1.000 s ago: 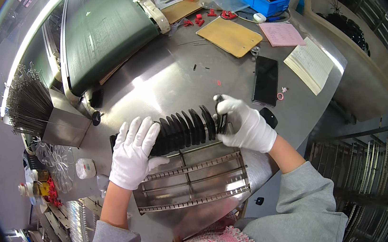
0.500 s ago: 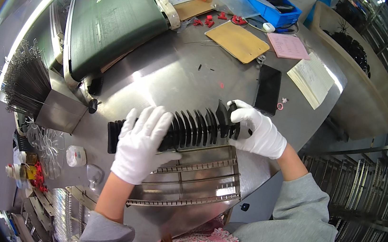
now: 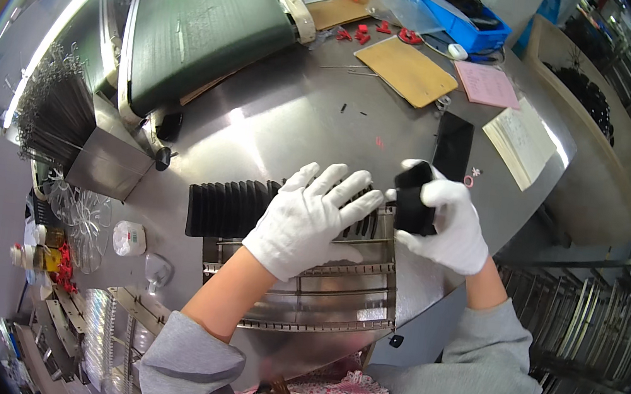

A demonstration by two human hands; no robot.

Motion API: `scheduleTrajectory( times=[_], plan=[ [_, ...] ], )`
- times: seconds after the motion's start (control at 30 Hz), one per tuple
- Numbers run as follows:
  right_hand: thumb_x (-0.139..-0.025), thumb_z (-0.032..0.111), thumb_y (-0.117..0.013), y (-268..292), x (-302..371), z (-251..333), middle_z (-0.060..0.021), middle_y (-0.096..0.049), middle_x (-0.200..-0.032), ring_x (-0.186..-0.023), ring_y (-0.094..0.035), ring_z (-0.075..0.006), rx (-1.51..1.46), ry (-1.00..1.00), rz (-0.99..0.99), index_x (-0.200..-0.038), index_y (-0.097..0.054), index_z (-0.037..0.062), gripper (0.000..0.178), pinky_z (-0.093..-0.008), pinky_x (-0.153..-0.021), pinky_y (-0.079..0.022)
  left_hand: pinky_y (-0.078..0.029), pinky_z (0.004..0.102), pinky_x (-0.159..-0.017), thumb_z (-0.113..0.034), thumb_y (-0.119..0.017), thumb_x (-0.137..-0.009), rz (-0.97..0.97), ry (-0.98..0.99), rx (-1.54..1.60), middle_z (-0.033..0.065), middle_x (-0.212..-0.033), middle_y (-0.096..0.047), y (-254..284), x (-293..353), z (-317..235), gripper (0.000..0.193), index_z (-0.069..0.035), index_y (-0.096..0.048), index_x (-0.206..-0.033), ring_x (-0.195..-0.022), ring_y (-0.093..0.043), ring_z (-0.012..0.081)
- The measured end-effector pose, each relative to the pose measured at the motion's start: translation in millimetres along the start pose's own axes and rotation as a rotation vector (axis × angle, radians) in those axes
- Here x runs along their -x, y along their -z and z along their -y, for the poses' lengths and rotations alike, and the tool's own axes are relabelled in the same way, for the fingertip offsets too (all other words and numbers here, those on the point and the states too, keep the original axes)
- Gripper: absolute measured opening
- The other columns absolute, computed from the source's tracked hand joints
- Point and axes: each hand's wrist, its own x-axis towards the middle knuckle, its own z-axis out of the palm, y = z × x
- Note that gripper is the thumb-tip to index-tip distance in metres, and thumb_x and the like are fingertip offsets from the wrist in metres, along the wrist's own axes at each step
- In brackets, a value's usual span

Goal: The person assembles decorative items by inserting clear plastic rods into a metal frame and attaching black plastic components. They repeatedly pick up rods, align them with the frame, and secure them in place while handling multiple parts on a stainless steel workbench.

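**row of black plates held flat, a few lifted off its right end**

compared with half a second ago, the right hand (image 3: 444,226) has come away from the right end of the row of black plates (image 3: 240,208) and now carries a small stack of black plates (image 3: 413,204) clear of it. the left hand (image 3: 305,219) has shifted rightward along the row and now covers its middle and right portion, where earlier it lay nearer the left end.

left hand: white glove, fingers (image 3: 347,189) spread wide and flat, palm down on top of the row. the fingertips reach toward the row's right end, just short of the lifted stack.

right hand: white glove, fingers curled round the small stack, thumb on its near face, the other fingers wrapped behind. the stack is gripped firmly and sits just beyond the left fingertips, apart from them.

the row's long axis runs left to right across the steel table (image 3: 278,115), its exposed left end pointing to the person's left. each plate stands on edge, crosswise to that axis. the row rests along the far edge of a slotted metal rack (image 3: 319,299), which lies under the left wrist.

the held stack stands roughly upright, long side vertical, tilted slightly leftward at the top.

beyond the right fingers lies a flat black panel (image 3: 454,143) on the table.
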Motion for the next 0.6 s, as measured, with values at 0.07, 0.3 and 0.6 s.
scheduleTrajectory(
  times=[0.07, 0.3, 0.6],
  plan=[
    [-0.067, -0.01, -0.085, -4, -5, -1, -0.0242, -0.052, -0.143, -0.124, -0.063, -0.0327, 0.394, 0.007, 0.021, -0.118, -0.049, 0.0137, 0.067, -0.0419, -0.103, -0.052, -0.036, 0.0491, -0.118, -0.05, -0.08, -0.076, 0.017, -0.009, -0.029, 0.0075, -0.148, -0.052, -4, 4, 1, 0.081, -0.017, -0.053, -0.145, -0.138, -0.048, 0.0298],
    [-0.068, 0.003, -0.085, -2, -4, -4, -0.0221, -0.056, -0.138, -0.109, -0.066, -0.0416, 0.638, -0.036, 0.262, -0.124, -0.058, 0.0166, 0.064, -0.04, -0.09, -0.056, -0.032, 0.0474, -0.122, -0.05, -0.078, -0.078, -0.015, -0.018, -0.021, 0.0122, -0.151, -0.051, -13, 9, 7, 0.087, -0.005, -0.049, -0.147, -0.142, -0.045, 0.0308],
    [-0.07, 0.005, -0.091, 9, 8, 1, -0.0087, -0.049, -0.147, -0.134, -0.054, -0.0234, 0.033, -0.266, -0.107, -0.148, -0.04, 0.0035, 0.093, -0.0384, -0.11, -0.046, -0.028, 0.0525, -0.122, -0.059, -0.077, -0.076, 0.029, 0.057, 0.028, 0.0111, -0.157, -0.044, -12, -14, -18, 0.099, -0.012, -0.038, -0.154, -0.146, -0.04, 0.0318]
  ],
)
